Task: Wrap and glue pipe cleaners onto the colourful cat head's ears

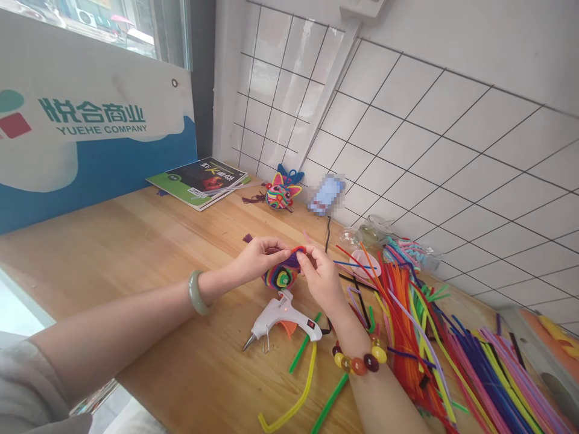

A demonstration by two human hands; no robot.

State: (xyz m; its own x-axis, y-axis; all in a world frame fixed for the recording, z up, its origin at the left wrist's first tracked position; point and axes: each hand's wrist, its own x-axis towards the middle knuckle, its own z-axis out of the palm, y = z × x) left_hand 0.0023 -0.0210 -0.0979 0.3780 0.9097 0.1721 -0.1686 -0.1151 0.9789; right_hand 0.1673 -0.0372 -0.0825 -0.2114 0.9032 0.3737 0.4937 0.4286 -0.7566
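My left hand (pixel 257 259) and my right hand (pixel 320 276) meet over the table, both closed in a pinch. Between their fingertips is a small purple piece of pipe-cleaner work (pixel 293 260) with a red edge. Right below it sits a striped, multicoloured pipe-cleaner ball (pixel 281 278), partly covered by my hands; whether the piece touches it I cannot tell. A white glue gun (pixel 284 314) lies just in front of the ball, its nozzle pointing to the lower left and a small orange light showing on its body.
Loose pipe cleaners (pixel 407 325) in many colours spread over the right side. A bent yellow pipe cleaner (pixel 301 395) lies near the front. Farther back are a finished pipe-cleaner animal (pixel 279 196), a blurred phone-like object (pixel 326 194), booklets (pixel 199 181) and clear containers (pixel 376 230).
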